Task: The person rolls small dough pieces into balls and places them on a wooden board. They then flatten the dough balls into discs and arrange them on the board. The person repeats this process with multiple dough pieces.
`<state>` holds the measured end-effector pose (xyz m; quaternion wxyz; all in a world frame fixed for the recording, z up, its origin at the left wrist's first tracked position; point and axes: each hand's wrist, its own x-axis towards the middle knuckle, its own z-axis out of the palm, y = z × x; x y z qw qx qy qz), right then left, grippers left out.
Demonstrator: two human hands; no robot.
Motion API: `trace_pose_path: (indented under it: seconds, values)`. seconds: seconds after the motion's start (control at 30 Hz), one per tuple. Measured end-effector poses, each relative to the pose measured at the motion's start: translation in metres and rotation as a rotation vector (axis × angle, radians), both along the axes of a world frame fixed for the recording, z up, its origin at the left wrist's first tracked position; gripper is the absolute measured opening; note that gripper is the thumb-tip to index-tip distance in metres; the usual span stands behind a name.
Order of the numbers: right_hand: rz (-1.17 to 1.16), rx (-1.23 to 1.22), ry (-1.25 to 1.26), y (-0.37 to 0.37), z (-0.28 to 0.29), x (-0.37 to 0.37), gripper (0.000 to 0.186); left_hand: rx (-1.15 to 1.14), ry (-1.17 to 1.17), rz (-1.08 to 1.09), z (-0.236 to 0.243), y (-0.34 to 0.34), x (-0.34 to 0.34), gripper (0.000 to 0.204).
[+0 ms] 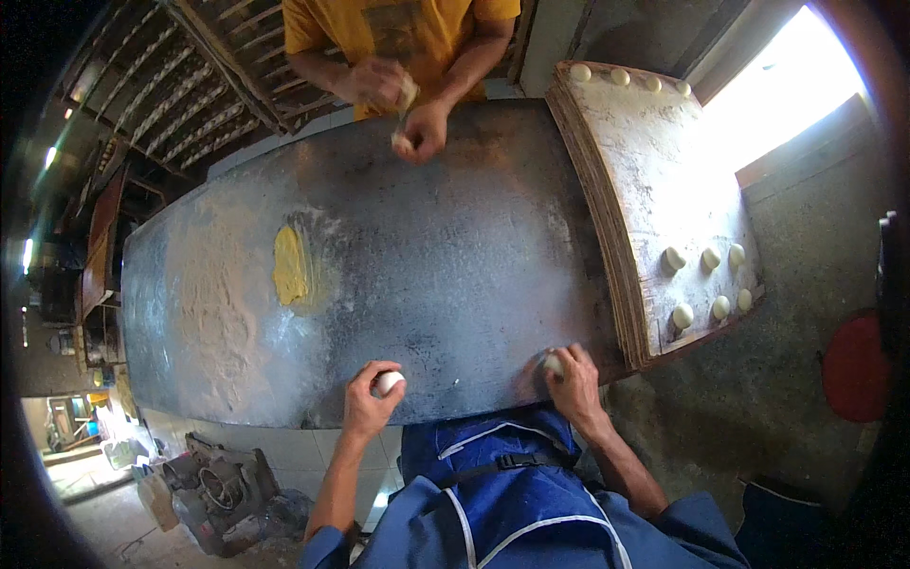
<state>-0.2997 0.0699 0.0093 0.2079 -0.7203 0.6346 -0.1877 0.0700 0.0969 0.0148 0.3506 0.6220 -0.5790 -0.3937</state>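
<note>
Near the front edge of the dark metal-topped table (455, 237), my left hand (368, 396) is closed round a white dough ball (389, 382), which shows between thumb and fingers. Farther right, my right hand (578, 387) curls over another dough ball (554, 365); it is slightly blurred and mostly covers the ball. Both hands are low at the tabletop. Several round dough balls (682, 316) sit in short rows on the top board of a stack (654, 209) to the right, closest to my right hand.
Across the table a co-worker in a yellow shirt (403, 47) handles small dough pieces (406, 142). A yellow smear of fat (292, 266) and a spread of flour (213, 294) lie on the left half. Racks (180, 85) stand at the far left; a red round object (853, 365) is at the right.
</note>
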Motion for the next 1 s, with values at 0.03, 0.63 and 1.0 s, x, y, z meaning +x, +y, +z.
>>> trace_pose_path:
  seconds: [0.03, 0.63, 1.0]
  values:
    - [-0.025, 0.360, -0.302, 0.000, 0.018, 0.008, 0.027, 0.144, 0.321, 0.084, 0.011, 0.002, -0.014, 0.027]
    - [0.396, -0.210, 0.099, -0.045, -0.024, -0.024, 0.026, -0.290, -0.545, -0.064, -0.022, -0.040, -0.002, 0.025]
    - [0.136, -0.188, 0.050, -0.080, -0.064, -0.018, 0.032, -0.280, -0.447, 0.177, -0.067, -0.038, -0.028, 0.027]
